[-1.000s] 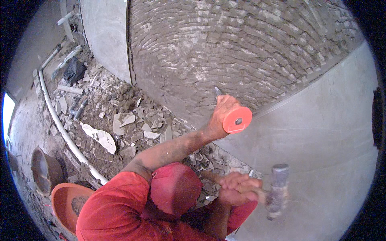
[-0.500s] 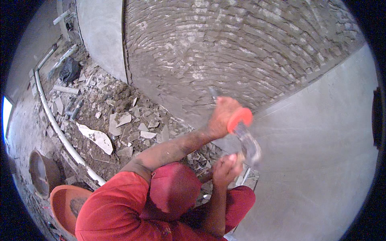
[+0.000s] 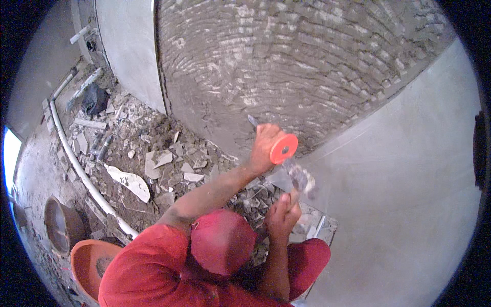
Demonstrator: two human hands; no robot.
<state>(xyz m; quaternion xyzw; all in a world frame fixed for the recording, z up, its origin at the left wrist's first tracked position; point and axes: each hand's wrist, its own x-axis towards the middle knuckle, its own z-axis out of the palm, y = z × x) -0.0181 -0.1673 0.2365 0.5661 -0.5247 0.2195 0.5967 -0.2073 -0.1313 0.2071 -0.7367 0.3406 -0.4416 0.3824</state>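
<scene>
My left hand is wrapped round a chisel with an orange round hand guard. The chisel's grey tip points at the lower part of a wall with ridged grey mortar. Below the guard, my right hand grips the pale handle of a hammer. Its blurred head is close to the guard; whether it touches the chisel's end I cannot tell. Both my arms come out from beside a red cap.
Broken tile pieces and rubble cover the floor on the left, beside a long white pipe. An orange tub and a brown bucket stand at lower left. A smooth grey wall rises on the right.
My left hand and the chisel have shifted left, and the guard's face has turned more toward view. The hammer and my right hand have moved left too.
</scene>
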